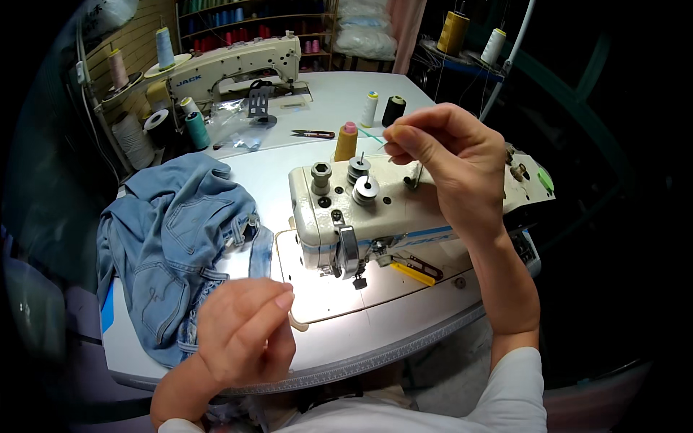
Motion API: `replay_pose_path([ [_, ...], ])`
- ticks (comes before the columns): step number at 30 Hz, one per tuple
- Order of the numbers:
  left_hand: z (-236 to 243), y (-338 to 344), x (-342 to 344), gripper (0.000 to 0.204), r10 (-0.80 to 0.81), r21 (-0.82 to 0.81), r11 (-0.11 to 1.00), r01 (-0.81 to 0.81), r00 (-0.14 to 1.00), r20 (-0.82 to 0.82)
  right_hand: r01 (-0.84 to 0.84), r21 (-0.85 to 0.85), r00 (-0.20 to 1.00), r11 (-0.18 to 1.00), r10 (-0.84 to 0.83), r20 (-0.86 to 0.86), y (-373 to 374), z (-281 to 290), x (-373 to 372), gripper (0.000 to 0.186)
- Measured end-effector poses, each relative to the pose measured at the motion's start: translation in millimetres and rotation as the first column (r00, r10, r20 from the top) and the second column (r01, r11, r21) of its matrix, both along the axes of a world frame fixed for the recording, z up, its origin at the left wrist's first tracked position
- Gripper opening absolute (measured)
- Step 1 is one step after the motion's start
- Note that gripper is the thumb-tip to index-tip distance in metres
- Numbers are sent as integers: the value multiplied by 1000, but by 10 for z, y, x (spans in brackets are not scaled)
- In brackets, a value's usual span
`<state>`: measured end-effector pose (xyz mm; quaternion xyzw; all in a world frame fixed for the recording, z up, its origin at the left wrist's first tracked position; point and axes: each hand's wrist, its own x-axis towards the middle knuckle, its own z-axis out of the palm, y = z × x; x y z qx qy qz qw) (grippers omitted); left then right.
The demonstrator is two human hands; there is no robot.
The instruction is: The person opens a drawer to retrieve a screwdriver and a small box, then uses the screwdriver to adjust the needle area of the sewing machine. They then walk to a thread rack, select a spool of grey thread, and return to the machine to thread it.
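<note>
My right hand [451, 155] is raised over the sewing machine head [390, 209], with thumb and forefinger pinched together. A thin green strand [369, 135] shows at those fingertips. My left hand [249, 328] is closed in a pinch low at the left, beside the lit needle plate [317, 292]; anything between its fingertips is too small to make out. On top of the machine sit two metal tension knobs [366, 189] and a grey post [321, 177]. The presser foot [360, 283] is below, under the machine's front end.
Blue jeans [173, 224] lie crumpled at the left. A yellow-handled tool [413, 274] and dark thread snips [426, 267] rest under the machine arm. Behind it stand a mustard thread cone [346, 146], a white spool [369, 110], a black spool [394, 112] and another sewing machine [238, 63].
</note>
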<state>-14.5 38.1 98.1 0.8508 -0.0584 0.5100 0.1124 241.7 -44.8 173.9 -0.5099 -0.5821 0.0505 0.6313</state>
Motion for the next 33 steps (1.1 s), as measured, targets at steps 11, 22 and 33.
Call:
replay_pose_path([
  [11,57,486,496,30,-40,-218,972,92,972,232,-15,-188,999,982,21,31,88,67,-65,9],
  [22,-10,519,374,20,-42,-292,953,77,991,124,37,-234,996,971,-16,91,78,27,-89,10],
  [33,-10,571,326,20,-18,-281,958,56,991,135,87,-285,990,955,-50,134,77,11,-140,10],
])
